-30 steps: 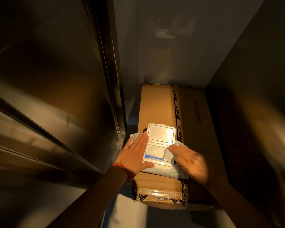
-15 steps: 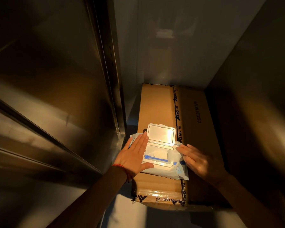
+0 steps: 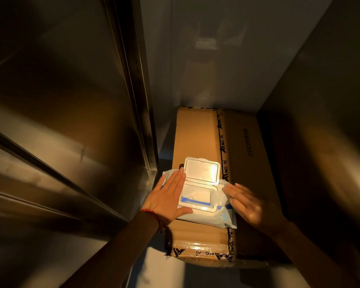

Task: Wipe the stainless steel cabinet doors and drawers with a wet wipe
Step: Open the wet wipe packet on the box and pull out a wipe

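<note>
A white and blue wet wipe pack (image 3: 222,219) lies on a cardboard box (image 3: 195,132), with its hard lid (image 3: 202,169) flipped up and open. My left hand (image 3: 168,198) lies flat on the pack's left side, fingers straight, pressing it down. My right hand (image 3: 247,206) is at the pack's right edge, and its fingertips pinch a pale flat strip (image 3: 217,196) that runs out of the pack's opening. Whether the strip is a wipe or a seal film is unclear. Stainless steel cabinet fronts (image 3: 60,100) rise on the left, dimly lit.
The box fills a narrow gap between the steel fronts on the left and a dark panel (image 3: 330,100) on the right, with a pale wall (image 3: 216,59) behind it. Pale floor (image 3: 164,273) shows below the box's near end.
My right hand has moved to the right, away from the pack's opening, drawing the pale strip out with it. My left hand has stayed flat on the pack.
</note>
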A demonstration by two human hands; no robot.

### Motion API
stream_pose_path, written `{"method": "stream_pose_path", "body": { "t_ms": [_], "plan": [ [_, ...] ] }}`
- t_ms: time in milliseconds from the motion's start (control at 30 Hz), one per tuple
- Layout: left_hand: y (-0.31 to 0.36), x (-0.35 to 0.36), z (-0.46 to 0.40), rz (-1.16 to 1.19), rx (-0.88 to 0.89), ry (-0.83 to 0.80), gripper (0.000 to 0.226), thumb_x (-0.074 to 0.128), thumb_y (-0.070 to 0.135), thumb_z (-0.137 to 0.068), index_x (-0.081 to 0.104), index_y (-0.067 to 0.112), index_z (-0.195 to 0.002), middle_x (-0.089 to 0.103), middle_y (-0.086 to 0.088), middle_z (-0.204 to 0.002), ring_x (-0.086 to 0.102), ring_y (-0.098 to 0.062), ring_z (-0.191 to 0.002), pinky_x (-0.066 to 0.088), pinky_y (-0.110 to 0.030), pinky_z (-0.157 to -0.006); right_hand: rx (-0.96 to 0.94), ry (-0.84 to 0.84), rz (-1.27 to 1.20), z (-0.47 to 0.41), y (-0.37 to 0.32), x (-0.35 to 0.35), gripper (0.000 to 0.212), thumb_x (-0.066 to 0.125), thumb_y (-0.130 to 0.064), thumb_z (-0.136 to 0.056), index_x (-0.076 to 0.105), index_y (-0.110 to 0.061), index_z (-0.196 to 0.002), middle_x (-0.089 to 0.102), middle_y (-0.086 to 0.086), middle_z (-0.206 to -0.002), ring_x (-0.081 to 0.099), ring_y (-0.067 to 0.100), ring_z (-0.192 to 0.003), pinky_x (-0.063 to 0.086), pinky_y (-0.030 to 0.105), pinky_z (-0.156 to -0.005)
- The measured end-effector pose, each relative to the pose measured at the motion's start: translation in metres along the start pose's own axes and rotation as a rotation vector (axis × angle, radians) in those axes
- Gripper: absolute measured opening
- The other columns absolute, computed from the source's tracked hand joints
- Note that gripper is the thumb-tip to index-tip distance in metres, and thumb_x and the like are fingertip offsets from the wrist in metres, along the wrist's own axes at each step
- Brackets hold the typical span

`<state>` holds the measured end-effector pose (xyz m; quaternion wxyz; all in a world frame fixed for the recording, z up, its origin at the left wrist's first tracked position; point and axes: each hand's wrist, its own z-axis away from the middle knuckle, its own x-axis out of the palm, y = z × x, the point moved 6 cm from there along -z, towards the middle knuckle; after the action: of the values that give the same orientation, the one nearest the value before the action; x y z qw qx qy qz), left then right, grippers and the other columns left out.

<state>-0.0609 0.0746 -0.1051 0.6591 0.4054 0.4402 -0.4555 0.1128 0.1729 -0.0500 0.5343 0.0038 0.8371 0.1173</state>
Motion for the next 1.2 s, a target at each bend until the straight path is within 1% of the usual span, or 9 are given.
{"method": "stream_pose_path", "body": {
  "t_ms": [167, 333, 400, 467, 567, 667, 767, 1000, 1200],
  "plan": [
    [0.000, -0.001, 0.000, 0.001, 0.002, 0.003, 0.097, 0.030, 0.069, -0.086, -0.024, 0.012, -0.143, -0.023, -0.004, -0.154, -0.018, -0.017, -0.142, -0.020, -0.032, -0.105, -0.008, -0.031, -0.045, -0.009, -0.006, -0.009, 0.060, 0.018, -0.014, -0.104, 0.075, -0.002, -0.089, 0.071, 0.017, -0.097, 0.069, 0.028, -0.091, 0.057, 0.040, -0.075],
    [0.000, -0.001, 0.001, 0.007, -0.001, 0.005, 0.097, 0.031, 0.069, -0.086, -0.024, 0.012, -0.143, -0.023, -0.004, -0.154, -0.018, -0.017, -0.142, -0.020, -0.032, -0.105, 0.005, -0.018, -0.015, -0.016, -0.012, -0.018, 0.060, 0.017, -0.016, -0.104, 0.075, -0.010, -0.089, 0.072, 0.011, -0.097, 0.065, 0.025, -0.099, 0.039, 0.028, -0.094],
    [0.000, -0.001, 0.000, 0.019, -0.002, 0.008, 0.097, 0.031, 0.069, -0.087, -0.023, 0.012, -0.144, -0.023, -0.003, -0.154, -0.017, -0.016, -0.142, -0.020, -0.032, -0.106, -0.001, -0.041, -0.036, -0.013, -0.013, -0.017, 0.043, 0.032, -0.016, -0.102, 0.073, -0.007, -0.092, 0.071, 0.012, -0.099, 0.061, 0.027, -0.103, 0.043, 0.029, -0.091],
    [0.000, -0.002, 0.000, 0.028, -0.003, 0.012, 0.097, 0.032, 0.068, -0.087, -0.023, 0.012, -0.144, -0.022, -0.003, -0.154, -0.017, -0.016, -0.142, -0.020, -0.032, -0.106, -0.021, -0.078, 0.003, -0.008, -0.015, -0.019, 0.019, 0.074, -0.017, -0.078, 0.074, -0.008, -0.095, 0.070, 0.012, -0.102, 0.066, 0.025, -0.099, 0.054, 0.033, -0.082],
    [0.000, -0.002, 0.000, 0.030, -0.003, 0.013, 0.097, 0.032, 0.068, -0.087, -0.023, 0.012, -0.144, -0.022, -0.003, -0.154, -0.017, -0.015, -0.142, -0.019, -0.032, -0.106, 0.046, -0.199, -0.013, 0.001, -0.012, -0.011, 0.053, 0.091, -0.024, -0.049, 0.075, -0.007, -0.096, 0.069, 0.012, -0.107, 0.067, 0.023, -0.099, 0.057, 0.035, -0.076],
    [-0.001, -0.001, 0.000, 0.036, -0.004, 0.010, 0.097, 0.032, 0.068, -0.087, -0.023, 0.013, -0.144, -0.022, -0.002, -0.154, -0.017, -0.015, -0.142, -0.019, -0.032, -0.107, 0.043, -0.090, -0.039, 0.002, -0.016, -0.010, 0.024, 0.069, -0.021, -0.081, 0.073, -0.004, -0.097, 0.069, 0.014, -0.106, 0.067, 0.025, -0.098, 0.055, 0.039, -0.081],
    [-0.001, 0.000, 0.000, 0.030, -0.002, 0.012, 0.097, 0.031, 0.069, -0.087, -0.024, 0.013, -0.144, -0.022, -0.003, -0.154, -0.017, -0.015, -0.142, -0.019, -0.033, -0.107, 0.067, -0.070, -0.073, 0.003, -0.015, -0.008, 0.050, 0.027, -0.020, -0.103, 0.073, -0.002, -0.096, 0.069, 0.016, -0.105, 0.067, 0.027, -0.098, 0.054, 0.040, -0.081],
    [-0.001, 0.002, 0.000, 0.038, -0.004, 0.016, 0.097, 0.032, 0.069, -0.086, -0.024, 0.013, -0.143, -0.022, -0.002, -0.154, -0.017, -0.015, -0.142, -0.020, -0.032, -0.107, 0.084, -0.099, -0.017, 0.016, -0.018, -0.013, 0.054, 0.021, -0.020, -0.104, 0.071, -0.002, -0.102, 0.067, 0.015, -0.110, 0.065, 0.026, -0.103, 0.051, 0.039, -0.086],
    [-0.001, 0.001, 0.000, 0.045, -0.006, 0.014, 0.097, 0.033, 0.068, -0.087, -0.024, 0.013, -0.144, -0.022, -0.003, -0.154, -0.017, -0.015, -0.142, -0.020, -0.032, -0.107, 0.104, 0.057, -0.038, -0.004, -0.021, -0.021, 0.034, 0.034, -0.016, -0.102, 0.063, 0.000, -0.108, 0.068, 0.017, -0.104, 0.066, 0.028, -0.098, 0.054, 0.042, -0.082]
  ]
}}
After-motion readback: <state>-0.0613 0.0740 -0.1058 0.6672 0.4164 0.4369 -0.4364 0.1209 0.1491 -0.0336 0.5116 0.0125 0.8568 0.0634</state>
